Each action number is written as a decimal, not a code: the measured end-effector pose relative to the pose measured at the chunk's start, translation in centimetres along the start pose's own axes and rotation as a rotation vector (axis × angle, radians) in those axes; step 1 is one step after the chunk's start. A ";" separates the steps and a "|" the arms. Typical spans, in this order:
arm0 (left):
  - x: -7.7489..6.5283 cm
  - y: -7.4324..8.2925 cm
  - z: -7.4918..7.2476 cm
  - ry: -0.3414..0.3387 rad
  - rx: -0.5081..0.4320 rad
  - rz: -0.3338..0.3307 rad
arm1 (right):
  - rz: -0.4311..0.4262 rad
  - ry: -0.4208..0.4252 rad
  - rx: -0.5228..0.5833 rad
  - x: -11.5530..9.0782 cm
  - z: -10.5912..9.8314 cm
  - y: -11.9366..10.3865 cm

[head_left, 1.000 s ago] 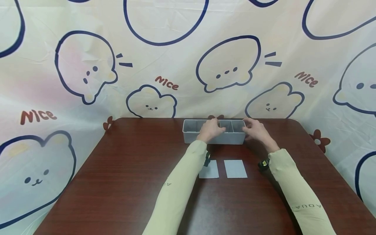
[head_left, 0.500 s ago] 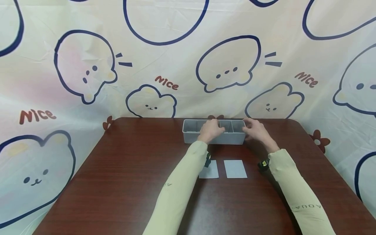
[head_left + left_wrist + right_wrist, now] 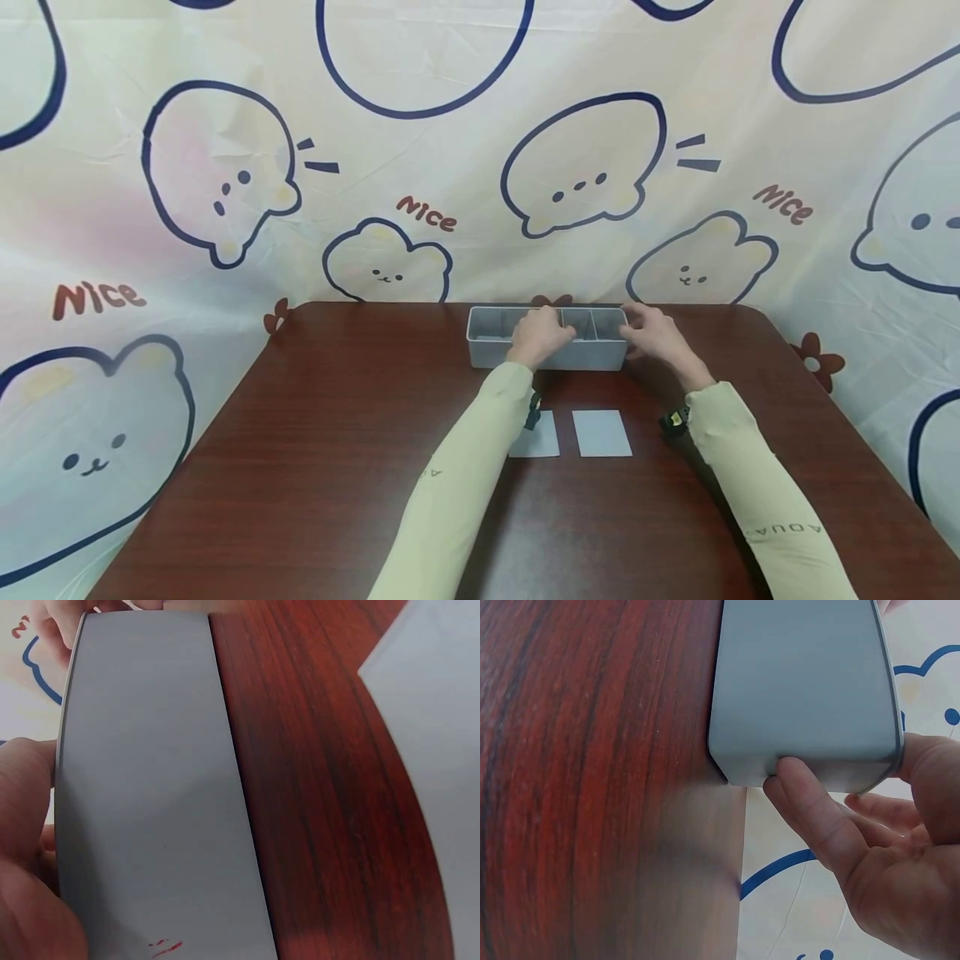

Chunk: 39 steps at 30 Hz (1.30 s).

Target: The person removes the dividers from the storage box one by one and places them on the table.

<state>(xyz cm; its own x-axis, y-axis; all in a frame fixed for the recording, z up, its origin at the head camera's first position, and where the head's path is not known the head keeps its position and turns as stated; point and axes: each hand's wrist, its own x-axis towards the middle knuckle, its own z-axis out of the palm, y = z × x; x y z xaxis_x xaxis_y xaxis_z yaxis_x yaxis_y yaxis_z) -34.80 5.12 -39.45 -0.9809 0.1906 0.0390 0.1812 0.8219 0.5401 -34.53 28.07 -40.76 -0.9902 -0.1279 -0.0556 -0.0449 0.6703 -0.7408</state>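
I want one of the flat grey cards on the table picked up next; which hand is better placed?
Probably the right hand: it only touches the grey plastic divided box's end, and the unobstructed grey card lies nearer its forearm. The left hand rests on the rim.

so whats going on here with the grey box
A person has both hands on a grey divided box at the far side of a dark wooden table. The left hand rests over its rim near the middle; the right hand touches its right end. Two grey cards lie flat nearer the person.
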 end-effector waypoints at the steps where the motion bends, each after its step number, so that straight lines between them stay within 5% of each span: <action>1: -0.1 0.0 0.0 0.014 -0.006 0.003 | 0.000 0.001 0.001 0.0 0.0 0.0; 6: -0.1 0.0 0.2 0.085 -0.054 0.016 | -0.001 0.007 0.007 0.0 -0.1 -0.1; 19: 0.1 0.0 0.3 0.145 -0.121 0.008 | 0.001 0.005 0.009 0.0 -0.2 0.0; 39: 0.2 0.0 -0.2 0.156 -0.195 0.053 | -0.017 0.005 0.010 -0.1 0.0 0.3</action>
<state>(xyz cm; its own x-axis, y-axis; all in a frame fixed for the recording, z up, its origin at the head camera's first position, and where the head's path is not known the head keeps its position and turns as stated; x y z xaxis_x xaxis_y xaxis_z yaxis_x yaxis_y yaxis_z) -35.02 5.10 -39.28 -0.9721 0.1335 0.1926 0.2307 0.6910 0.6851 -34.44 28.24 -40.98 -0.9900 -0.1357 -0.0394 -0.0608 0.6605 -0.7483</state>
